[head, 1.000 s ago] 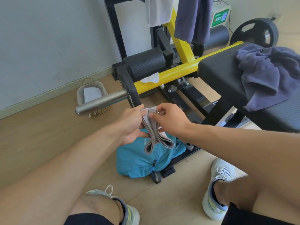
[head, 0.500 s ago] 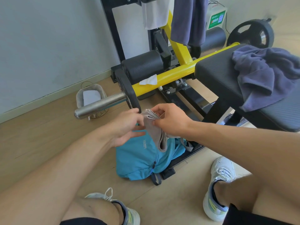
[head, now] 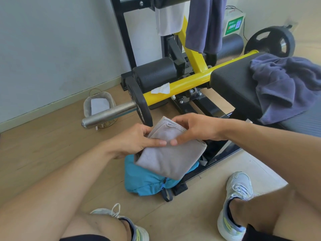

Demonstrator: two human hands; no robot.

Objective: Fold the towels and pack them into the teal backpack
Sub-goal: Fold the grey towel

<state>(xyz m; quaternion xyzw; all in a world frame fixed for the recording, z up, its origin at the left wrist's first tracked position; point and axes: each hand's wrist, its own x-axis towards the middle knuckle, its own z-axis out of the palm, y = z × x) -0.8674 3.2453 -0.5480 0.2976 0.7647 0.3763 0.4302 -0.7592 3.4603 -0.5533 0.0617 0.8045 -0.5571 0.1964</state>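
Observation:
A grey towel (head: pixel 171 157), folded into a flat rectangle, is held in the air between both hands. My left hand (head: pixel 137 141) grips its left edge with the thumb on top. My right hand (head: pixel 194 128) pinches its upper right part. Directly beneath it the teal backpack (head: pixel 144 181) lies on the wooden floor, partly hidden by the towel. A crumpled dark blue towel (head: pixel 284 86) lies on the black bench pad. Another dark blue towel (head: pixel 205 23) and a white towel (head: pixel 169 20) hang from the machine frame at the top.
A yellow and black gym machine (head: pixel 191 80) stands behind the backpack, its steel bar (head: pixel 107 114) pointing left. A small basket (head: pixel 99 108) sits by the wall. A white wipe (head: pixel 160 88) lies on the yellow beam. My shoes (head: pixel 234 206) rest on the floor.
The grey towel has gone from a narrow hanging strip to a flat folded rectangle spread between both hands, and it now covers more of the backpack.

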